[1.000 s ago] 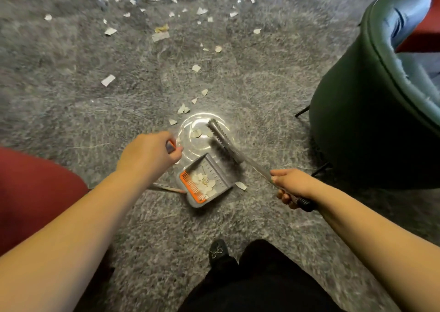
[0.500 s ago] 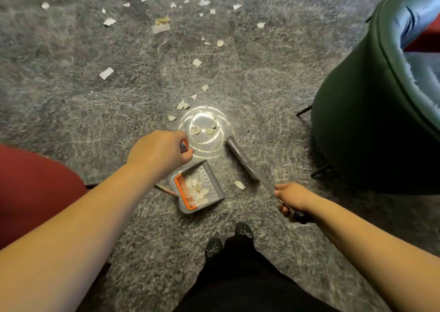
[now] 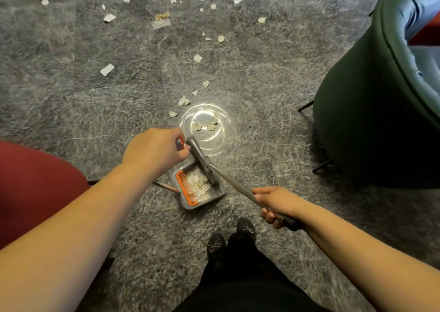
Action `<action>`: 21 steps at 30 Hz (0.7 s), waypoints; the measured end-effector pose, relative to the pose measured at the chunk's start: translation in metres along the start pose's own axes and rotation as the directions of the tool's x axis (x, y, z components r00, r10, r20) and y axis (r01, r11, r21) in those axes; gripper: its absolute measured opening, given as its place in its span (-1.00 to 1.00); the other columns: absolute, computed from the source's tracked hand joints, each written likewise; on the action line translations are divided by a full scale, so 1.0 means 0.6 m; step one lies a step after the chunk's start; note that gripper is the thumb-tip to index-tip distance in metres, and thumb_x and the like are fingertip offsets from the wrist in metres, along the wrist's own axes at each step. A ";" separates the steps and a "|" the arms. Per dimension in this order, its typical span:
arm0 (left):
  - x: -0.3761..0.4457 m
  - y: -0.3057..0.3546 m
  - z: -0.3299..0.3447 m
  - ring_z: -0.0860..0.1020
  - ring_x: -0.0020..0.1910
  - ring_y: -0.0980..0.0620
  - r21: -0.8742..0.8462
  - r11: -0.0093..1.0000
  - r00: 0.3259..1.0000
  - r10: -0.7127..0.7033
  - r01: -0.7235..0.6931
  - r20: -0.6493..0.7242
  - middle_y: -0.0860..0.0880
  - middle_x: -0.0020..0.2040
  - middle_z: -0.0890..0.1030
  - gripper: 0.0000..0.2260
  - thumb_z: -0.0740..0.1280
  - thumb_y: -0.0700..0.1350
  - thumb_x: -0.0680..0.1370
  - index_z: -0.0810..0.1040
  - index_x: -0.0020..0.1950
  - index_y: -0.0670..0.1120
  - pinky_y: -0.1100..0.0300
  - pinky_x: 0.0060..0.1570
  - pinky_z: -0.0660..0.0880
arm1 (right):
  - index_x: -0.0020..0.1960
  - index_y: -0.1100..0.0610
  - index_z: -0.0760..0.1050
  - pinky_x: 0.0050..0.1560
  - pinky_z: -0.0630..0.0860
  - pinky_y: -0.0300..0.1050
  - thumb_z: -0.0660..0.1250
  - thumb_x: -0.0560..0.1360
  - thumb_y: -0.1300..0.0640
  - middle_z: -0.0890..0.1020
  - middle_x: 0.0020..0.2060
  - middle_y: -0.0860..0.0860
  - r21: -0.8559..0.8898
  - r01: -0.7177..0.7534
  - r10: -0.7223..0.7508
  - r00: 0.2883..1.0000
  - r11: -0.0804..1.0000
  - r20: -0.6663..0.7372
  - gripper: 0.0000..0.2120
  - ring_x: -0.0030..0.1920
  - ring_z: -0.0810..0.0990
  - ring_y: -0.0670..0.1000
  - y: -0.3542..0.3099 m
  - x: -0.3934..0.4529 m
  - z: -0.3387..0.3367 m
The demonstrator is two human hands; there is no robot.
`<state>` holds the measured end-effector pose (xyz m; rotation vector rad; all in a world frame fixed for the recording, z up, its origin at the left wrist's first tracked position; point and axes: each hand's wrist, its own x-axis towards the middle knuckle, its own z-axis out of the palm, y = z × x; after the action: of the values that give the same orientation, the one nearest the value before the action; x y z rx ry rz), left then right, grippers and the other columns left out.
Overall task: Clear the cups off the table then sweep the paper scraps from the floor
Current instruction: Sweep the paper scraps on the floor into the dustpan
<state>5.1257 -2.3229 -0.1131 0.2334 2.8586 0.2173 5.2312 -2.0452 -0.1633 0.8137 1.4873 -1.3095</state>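
Here the paper scraps (image 3: 198, 187) lie in two lots: a pale heap sits inside the grey dustpan (image 3: 197, 187), beside its orange comb edge (image 3: 185, 187), and many more are scattered over the grey carpet (image 3: 71, 97) farther out, thickest toward the top of the view. Two scraps rest in a bright ring of light (image 3: 207, 128) just beyond the pan. The head of the broom (image 3: 201, 159) lies across the pan's open mouth, its metal shaft running down to the right. The right hand (image 3: 277, 203) is wrapped round that shaft just above the black end grip, fingers curled fully under it. The left hand (image 3: 154, 150) is closed in a fist round the top of the dustpan's handle, where a bit of orange shows between thumb and fingers. Two black shoes (image 3: 231, 237) stand on the carpet below the pan. A red seat (image 3: 35, 183) is at the left, a green armchair (image 3: 362, 109) at the right.
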 end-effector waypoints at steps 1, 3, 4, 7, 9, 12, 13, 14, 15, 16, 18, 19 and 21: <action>-0.006 -0.006 0.000 0.51 -0.29 0.02 -0.003 1.000 1.000 -0.007 0.007 -0.004 0.14 -0.30 0.54 -0.85 0.30 0.21 0.49 0.51 -0.11 0.16 0.21 -0.43 0.32 | 0.37 -0.08 0.34 -0.61 0.26 -0.36 0.10 0.65 0.13 0.40 -0.55 -0.01 -0.029 0.026 -0.026 1.000 0.999 0.000 -0.68 -0.63 0.31 -0.11 -0.003 -0.004 0.005; -0.019 -0.021 -0.001 0.53 -0.30 0.01 -0.024 0.999 1.000 -0.027 0.027 -0.012 0.13 -0.30 0.56 -0.85 0.31 0.19 0.49 0.52 -0.11 0.14 0.20 -0.41 0.34 | 0.40 -0.09 0.33 -0.59 0.27 -0.34 0.13 0.64 0.12 0.41 -0.53 0.00 -0.112 0.079 -0.081 0.997 0.991 -0.012 -0.65 -0.62 0.34 -0.10 -0.009 -0.009 0.013; -0.027 -0.030 -0.001 0.53 -0.30 0.01 -0.045 0.998 0.999 -0.046 0.045 -0.019 0.14 -0.30 0.56 -0.85 0.32 0.18 0.49 0.52 -0.12 0.13 0.19 -0.41 0.34 | 0.42 -0.09 0.32 -0.58 0.28 -0.33 0.14 0.64 0.12 0.42 -0.51 0.01 -0.153 0.102 -0.106 0.994 0.983 -0.018 -0.63 -0.62 0.35 -0.09 -0.012 -0.011 0.016; -0.051 -0.060 -0.004 0.49 -0.30 -0.01 -0.133 0.980 0.985 -0.160 0.151 -0.064 0.14 -0.34 0.52 -0.86 0.35 0.17 0.49 0.52 -0.14 0.13 0.18 -0.37 0.36 | 0.45 -0.08 0.29 -0.57 0.29 -0.30 0.14 0.63 0.11 0.44 -0.51 0.02 -0.209 0.150 -0.163 0.986 0.966 -0.044 -0.60 -0.61 0.37 -0.07 -0.026 -0.012 0.021; -0.064 -0.081 -0.010 0.48 -0.28 -0.02 -0.156 0.967 0.971 -0.220 0.203 -0.095 0.09 -0.30 0.55 -0.87 0.35 0.17 0.48 0.51 -0.16 0.16 0.17 -0.36 0.36 | 0.46 -0.07 0.29 -0.58 0.28 -0.30 0.14 0.64 0.11 0.44 -0.52 0.02 -0.210 0.175 -0.194 0.979 0.962 -0.070 -0.60 -0.62 0.36 -0.07 -0.039 -0.008 0.022; -0.074 -0.112 -0.025 0.52 -0.23 -0.07 -0.157 0.951 0.953 -0.283 0.265 -0.107 0.05 -0.27 0.55 -0.86 0.35 0.19 0.49 0.52 -0.14 0.16 0.15 -0.31 0.37 | 0.47 -0.01 0.28 -0.58 0.28 -0.31 0.15 0.64 0.13 0.43 -0.48 0.08 -0.233 0.205 -0.237 0.964 0.951 -0.118 -0.60 -0.63 0.36 -0.05 -0.066 0.003 0.020; -0.074 -0.122 -0.031 0.52 -0.23 -0.09 -0.160 0.944 0.945 -0.308 0.289 -0.107 0.04 -0.28 0.54 -0.85 0.35 0.20 0.49 0.52 -0.14 0.16 0.14 -0.31 0.37 | 0.47 0.00 0.27 -0.58 0.28 -0.31 0.15 0.64 0.14 0.43 -0.47 0.09 -0.246 0.211 -0.247 0.960 0.946 -0.129 -0.60 -0.62 0.36 -0.05 -0.078 0.008 0.019; -0.072 -0.132 -0.037 0.50 -0.23 -0.09 -0.157 0.937 0.938 -0.330 0.312 -0.103 0.05 -0.29 0.53 -0.84 0.34 0.22 0.48 0.52 -0.14 0.16 0.14 -0.31 0.36 | 0.48 0.02 0.26 -0.58 0.28 -0.31 0.14 0.64 0.14 0.43 -0.46 0.10 -0.254 0.210 -0.251 0.957 0.944 -0.142 -0.59 -0.62 0.36 -0.04 -0.090 0.014 0.017; -0.069 -0.142 -0.042 0.49 -0.24 -0.09 -0.150 0.932 0.933 -0.347 0.330 -0.100 0.04 -0.30 0.52 -0.83 0.34 0.22 0.48 0.51 -0.15 0.16 0.14 -0.32 0.35 | 0.49 0.03 0.25 -0.58 0.27 -0.31 0.14 0.64 0.15 0.43 -0.46 0.11 -0.258 0.206 -0.251 0.955 0.944 -0.156 -0.59 -0.61 0.36 -0.04 -0.103 0.020 0.013; -0.065 -0.152 -0.047 0.48 -0.23 -0.10 -0.144 0.928 0.927 -0.360 0.344 -0.103 0.02 -0.29 0.54 -0.82 0.33 0.22 0.48 0.49 -0.16 0.15 0.14 -0.31 0.33 | 0.49 0.04 0.24 -0.59 0.26 -0.31 0.14 0.64 0.15 0.44 -0.45 0.12 -0.262 0.200 -0.249 0.954 0.944 -0.169 -0.58 -0.60 0.36 -0.03 -0.118 0.027 0.008; -0.053 -0.169 -0.058 0.47 -0.23 -0.11 -0.146 0.917 0.914 -0.389 0.371 -0.116 -0.04 -0.21 0.61 -0.83 0.34 0.21 0.48 0.49 -0.17 0.15 0.14 -0.28 0.33 | 0.50 0.05 0.23 -0.60 0.26 -0.30 0.14 0.64 0.16 0.45 -0.43 0.12 -0.270 0.190 -0.245 0.952 0.944 -0.185 -0.57 -0.61 0.36 -0.03 -0.150 0.044 -0.006; -0.046 -0.177 -0.064 0.47 -0.23 -0.10 -0.140 0.911 0.907 -0.403 0.387 -0.117 -0.06 -0.19 0.63 -0.84 0.35 0.20 0.48 0.49 -0.17 0.15 0.14 -0.28 0.32 | 0.50 0.06 0.23 -0.60 0.26 -0.30 0.14 0.64 0.16 0.46 -0.42 0.12 -0.271 0.184 -0.240 0.952 0.945 -0.190 -0.57 -0.61 0.37 -0.03 -0.167 0.055 -0.014; -0.025 -0.192 -0.076 0.52 -0.18 -0.14 -0.111 0.899 0.894 -0.435 0.424 -0.111 -0.08 -0.15 0.65 -0.84 0.35 0.20 0.48 0.49 -0.18 0.15 0.13 -0.26 0.33 | 0.50 0.05 0.23 -0.59 0.27 -0.28 0.13 0.64 0.15 0.46 -0.43 0.12 -0.282 0.161 -0.220 0.956 0.946 -0.193 -0.58 -0.58 0.38 -0.02 -0.205 0.079 -0.032</action>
<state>5.1119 -2.4440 -0.0856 -0.4477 2.9300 0.2700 5.0986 -2.0563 -0.1672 0.6693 1.9142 -1.1520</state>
